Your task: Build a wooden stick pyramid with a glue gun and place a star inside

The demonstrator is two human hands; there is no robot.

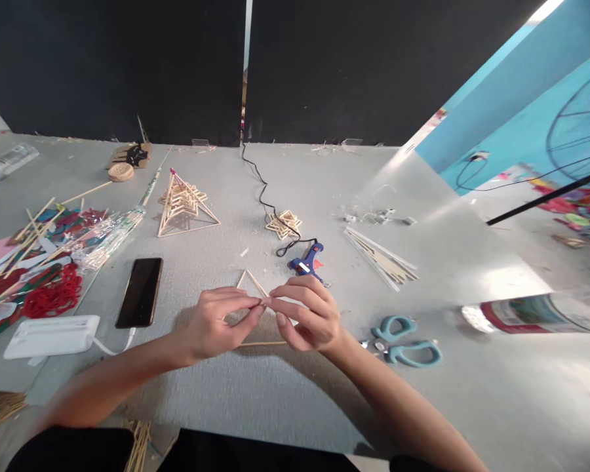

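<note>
Pinching thin stick (264, 302) between fingertips of left hand (216, 324) and right hand (305, 314), both clamped on it, over stick triangle (250, 283) at table centre. I'd judge steady alignment matters (joint looks fragile). Glue gun (307, 259) just beyond; scissors (408, 341) right; phone (140, 292) left. Grey table (275, 406), black wall behind.
</note>
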